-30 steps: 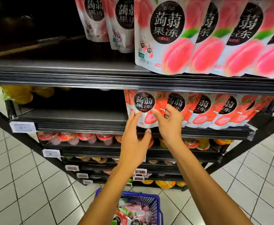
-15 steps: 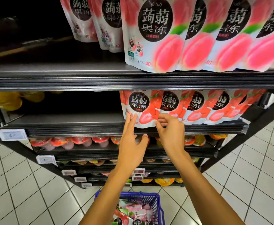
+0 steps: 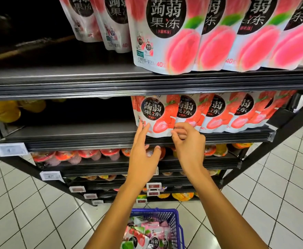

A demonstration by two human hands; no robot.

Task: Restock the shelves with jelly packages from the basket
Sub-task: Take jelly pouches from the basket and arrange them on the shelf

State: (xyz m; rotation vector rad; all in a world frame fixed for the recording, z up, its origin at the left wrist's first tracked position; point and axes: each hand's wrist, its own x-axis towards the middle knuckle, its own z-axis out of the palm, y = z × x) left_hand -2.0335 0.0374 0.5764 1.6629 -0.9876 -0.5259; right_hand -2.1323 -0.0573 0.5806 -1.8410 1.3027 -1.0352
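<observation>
Sitting nearest, low in view on the white tiled floor (image 3: 21,203): a blue basket (image 3: 175,223) with mesh walls, holding a loose heap of jelly packages (image 3: 147,236) in pink, red and green. Reaching up from either side of it, two bare forearms. Stacked beyond the basket, the lower shelves (image 3: 165,164) with rows of jelly cups (image 3: 86,155) under red lids, yellow and orange cups further down, white price tags (image 3: 10,149) clipped to the dark shelf edges. Higher up, at the middle shelf (image 3: 75,135): left hand (image 3: 143,159) open, palm toward the shelf, fingers (image 3: 143,130) stretched straight with tips touching the lower left corner of the front strawberry pouch (image 3: 156,117), thumb spread out below the shelf lip, gripping nothing. Right hand (image 3: 190,144) just beside it, curled loosely, fingertips pinched near the pouch's lower right corner; cannot tell for certain whether pinching the edge or merely brushing it. Standing upright at the left end of a row of matching strawberry pouches (image 3: 233,112), overlapping toward the right. Left of that row, bare dark shelf, with yellow bags (image 3: 3,110) at the far left. Furthest, on the top shelf (image 3: 93,79): larger peach pouches (image 3: 174,36) upright, blurred, overhanging the edge.
</observation>
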